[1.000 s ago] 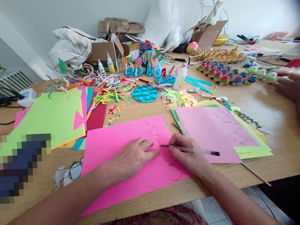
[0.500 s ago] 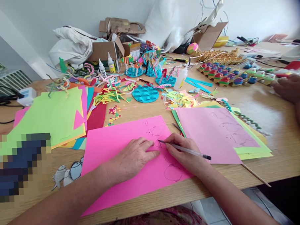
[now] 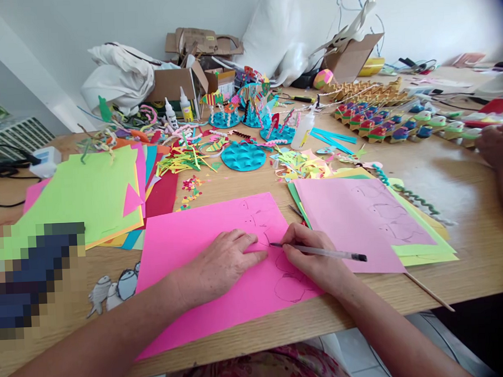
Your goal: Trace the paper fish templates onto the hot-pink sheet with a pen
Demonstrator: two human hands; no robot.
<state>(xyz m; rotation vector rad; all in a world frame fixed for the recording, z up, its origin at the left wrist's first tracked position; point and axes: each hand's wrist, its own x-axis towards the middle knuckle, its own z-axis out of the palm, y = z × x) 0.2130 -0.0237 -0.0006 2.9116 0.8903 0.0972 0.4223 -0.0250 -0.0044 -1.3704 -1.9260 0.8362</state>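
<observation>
A bright pink sheet of paper (image 3: 174,236) lies before me, with fish outlines drawn along its right side. My left hand (image 3: 221,265) rests flat on the sheet, fingers stretched out beside the drawn lines. Between the fingers of my right hand (image 3: 308,252) is a pen (image 3: 333,252) with a clear barrel and dark end, its tip touching the pink paper. Just right of that hand lies a pale pink sheet (image 3: 340,223) with pencilled fish on it, on top of green and yellow sheets. Several grey fish cutouts (image 3: 126,284) lie left of the pink sheet.
Stacked coloured paper (image 3: 85,190) is at the left. Paper scraps (image 3: 302,164), a turquoise scalloped disc (image 3: 244,155) and glue bottles (image 3: 304,129) stand behind. Painted egg-carton pieces (image 3: 382,121) are at the back right, near another person's hand (image 3: 497,147). A thin stick (image 3: 431,293) juts toward the front edge.
The pen tip has moved slightly down and right, lengthening a curved line, and the pen lies flatter. My left hand has stayed still. The other person's hand has shifted right.
</observation>
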